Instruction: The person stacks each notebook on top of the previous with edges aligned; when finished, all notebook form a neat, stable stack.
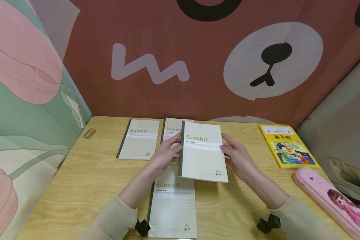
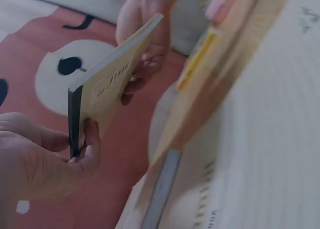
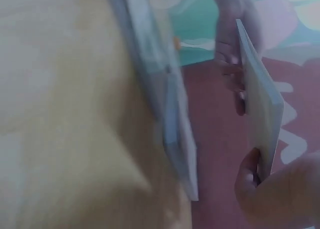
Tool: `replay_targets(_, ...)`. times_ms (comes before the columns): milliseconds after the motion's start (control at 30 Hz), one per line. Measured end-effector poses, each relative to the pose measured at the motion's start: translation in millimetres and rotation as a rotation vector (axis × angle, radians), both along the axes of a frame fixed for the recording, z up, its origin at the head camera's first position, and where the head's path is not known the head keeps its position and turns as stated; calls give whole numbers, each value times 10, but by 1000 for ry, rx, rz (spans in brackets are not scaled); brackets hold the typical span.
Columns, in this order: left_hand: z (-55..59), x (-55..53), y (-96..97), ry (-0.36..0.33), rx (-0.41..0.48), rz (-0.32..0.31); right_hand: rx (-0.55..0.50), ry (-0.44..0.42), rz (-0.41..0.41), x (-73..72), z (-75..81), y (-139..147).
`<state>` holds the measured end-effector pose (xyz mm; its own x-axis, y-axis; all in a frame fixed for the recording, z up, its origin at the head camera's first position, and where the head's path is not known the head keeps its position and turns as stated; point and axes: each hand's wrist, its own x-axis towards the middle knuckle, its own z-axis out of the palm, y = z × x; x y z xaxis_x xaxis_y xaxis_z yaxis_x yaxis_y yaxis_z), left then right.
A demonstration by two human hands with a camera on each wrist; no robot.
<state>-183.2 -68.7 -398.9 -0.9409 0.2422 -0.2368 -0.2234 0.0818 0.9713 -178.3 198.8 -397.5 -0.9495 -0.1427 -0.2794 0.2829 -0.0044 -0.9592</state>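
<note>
Both hands hold one Gambit notebook [image 1: 202, 156] above the table, cover up, its dark spine on the left. My left hand [image 1: 167, 151] grips the spine side, thumb on top and fingers beneath, as the left wrist view shows on the notebook's dark spine [image 2: 75, 121]. On the opposite edge, my right hand [image 1: 235, 154] pinches the notebook. Below the held notebook, a similar notebook [image 1: 172, 210] lies nearest me. Another notebook [image 1: 178, 122] lies behind, partly covered by the held one and the left hand. A further notebook [image 1: 139, 140] is flat at the back left.
A yellow picture book [image 1: 288, 146] lies at the table's back right. In front of it is a pink pencil case [image 1: 333, 200]. Small orange and blue pieces [image 1: 90, 133] sit near the back left corner. A printed cloth [image 1: 198, 96] hangs right behind the wooden table [image 1: 87, 186].
</note>
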Motion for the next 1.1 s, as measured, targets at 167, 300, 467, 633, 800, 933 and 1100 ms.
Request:
replay_targets(167,93,-123,-112,3,83,60,-81,9,-46,-208,53,-157)
replay_targets(300,128,-224,-193,-26,136,122,-127,18,-83,-363,84,-295)
replay_targets(467,105,-332,-269,-60,179,183,-209,25,-122,-517,58,-459)
replay_targets(633,51,-420,-326,-56,210,216,-257,22,-195,-664,-24,-611)
replay_targets(800,-9,-481,-378,-51,245,258,-253,6,-224,-773,-131,-748)
replay_targets(933,-71,-520,-395,-54,263,274,-219,20,-211,-813,-203,-808)
replay_targets(1100,-152,-575,-417,-63,278,268,-217,21,-180,-841,-254,-798)
